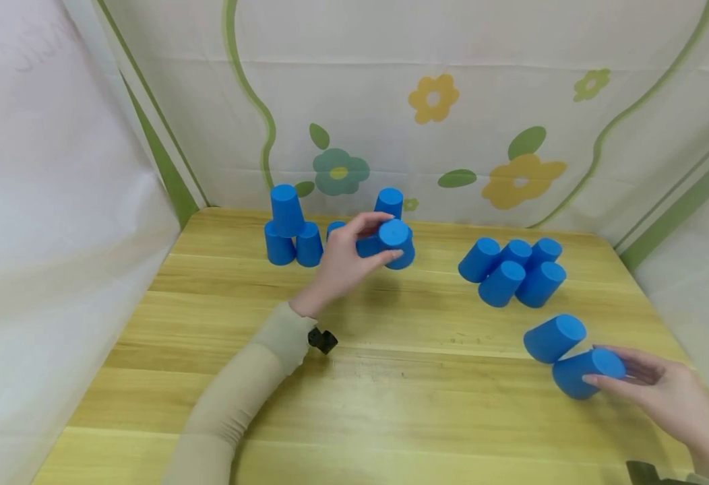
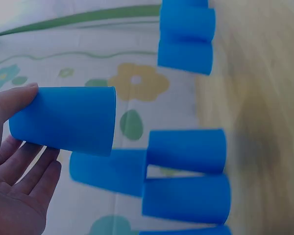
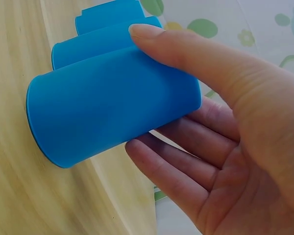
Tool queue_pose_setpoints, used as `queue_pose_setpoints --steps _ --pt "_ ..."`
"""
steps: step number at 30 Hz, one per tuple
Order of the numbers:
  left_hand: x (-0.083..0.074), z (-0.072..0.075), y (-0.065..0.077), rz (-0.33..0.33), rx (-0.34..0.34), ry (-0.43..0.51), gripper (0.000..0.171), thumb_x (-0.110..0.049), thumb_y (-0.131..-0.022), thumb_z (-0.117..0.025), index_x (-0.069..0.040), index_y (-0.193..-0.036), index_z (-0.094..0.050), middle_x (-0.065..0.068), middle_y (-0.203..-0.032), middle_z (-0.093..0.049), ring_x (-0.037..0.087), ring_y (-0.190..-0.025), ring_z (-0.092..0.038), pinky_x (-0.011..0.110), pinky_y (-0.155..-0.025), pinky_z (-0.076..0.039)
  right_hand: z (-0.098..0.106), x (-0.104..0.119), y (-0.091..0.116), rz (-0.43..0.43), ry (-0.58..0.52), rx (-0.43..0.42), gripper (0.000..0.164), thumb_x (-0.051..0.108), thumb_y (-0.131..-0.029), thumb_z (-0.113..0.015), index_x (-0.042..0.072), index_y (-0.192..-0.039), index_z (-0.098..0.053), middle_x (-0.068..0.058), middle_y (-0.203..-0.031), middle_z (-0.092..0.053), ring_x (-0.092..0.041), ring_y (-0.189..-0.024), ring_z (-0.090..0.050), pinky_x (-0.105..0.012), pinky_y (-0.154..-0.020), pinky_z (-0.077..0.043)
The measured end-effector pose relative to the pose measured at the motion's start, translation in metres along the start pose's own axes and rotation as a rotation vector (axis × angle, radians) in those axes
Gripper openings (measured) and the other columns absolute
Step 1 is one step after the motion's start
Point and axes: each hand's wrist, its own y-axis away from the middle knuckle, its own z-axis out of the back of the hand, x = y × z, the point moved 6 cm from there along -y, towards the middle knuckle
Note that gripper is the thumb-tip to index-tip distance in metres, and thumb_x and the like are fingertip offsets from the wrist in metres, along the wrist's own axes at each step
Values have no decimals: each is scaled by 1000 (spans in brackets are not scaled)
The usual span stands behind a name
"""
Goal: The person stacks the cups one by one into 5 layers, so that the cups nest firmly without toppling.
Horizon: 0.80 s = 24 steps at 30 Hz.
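My left hand (image 1: 351, 252) pinches an upside-down blue cup (image 2: 63, 117) between thumb and fingers, in front of the back row. Behind that cup, one blue cup (image 2: 108, 171) stands on top of two others (image 2: 186, 200). At the front right, my right hand (image 1: 664, 391) grips another upside-down blue cup (image 3: 112, 103), thumb on one side and fingers on the other. Just beyond it stands a single blue cup (image 1: 555, 338). Farther left in the back row, a blue cup (image 1: 286, 211) tops two more blue cups (image 1: 280, 244).
A cluster of several upside-down blue cups (image 1: 501, 283) stands on the right half of the wooden table (image 1: 391, 417). A white curtain (image 1: 366, 101) with printed flowers hangs along the back edge, and white fabric (image 1: 57, 236) closes off the left side.
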Motion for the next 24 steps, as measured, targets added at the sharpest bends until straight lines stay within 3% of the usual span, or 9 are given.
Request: queue_pose_setpoints --steps 6,11,16,19,22,24 --pt "3 44 -6 50 -86 -53 52 -20 -88 -83 -7 -134 -61 2 -129 -66 13 -117 -62 35 -101 -50 0 2 1 27 9 -10 91 56 -87 -76 -9 -145 -48 -38 -138 -51 -55 -113 -59 -46 -68 -61" --pt "9 77 -14 44 -149 -96 50 -18 -89 -83 -4 -132 -61 5 -127 -66 16 -115 -63 38 -101 -50 0 3 0 17 10 11 93 57 -88 -74 -10 -146 -46 -39 -138 -50 -56 -115 -57 -49 -70 -61" --pt "15 104 -23 80 -177 -87 50 -15 -89 -82 -2 -132 -59 9 -127 -66 22 -115 -63 38 -101 -49 1 4 -1 41 6 9 91 55 -89 -74 -7 -148 -45 -37 -141 -48 -54 -116 -58 -44 -70 -61" --pt "21 118 -28 122 -174 -93 53 -13 -90 -81 -1 -136 -57 11 -129 -65 25 -116 -61 39 -103 -48 3 2 0 66 -10 -4 87 51 -89 -76 -2 -151 -45 -30 -142 -52 -19 -106 -68 -32 -68 -60" --pt "29 127 -33 157 -165 -131 56 -18 -91 -80 -3 -139 -57 9 -131 -64 23 -117 -60 40 -103 -47 5 -1 1 73 -24 -18 84 48 -90 -77 1 -151 -45 -23 -141 -55 13 -93 -56 -25 -67 -58" --pt "33 131 -36 181 -149 -165 56 -24 -92 -80 -5 -140 -58 7 -130 -64 21 -116 -60 38 -103 -48 6 -2 2 68 -33 -23 81 46 -90 -77 -1 -150 -47 -23 -138 -57 21 -89 -48 -24 -66 -57"
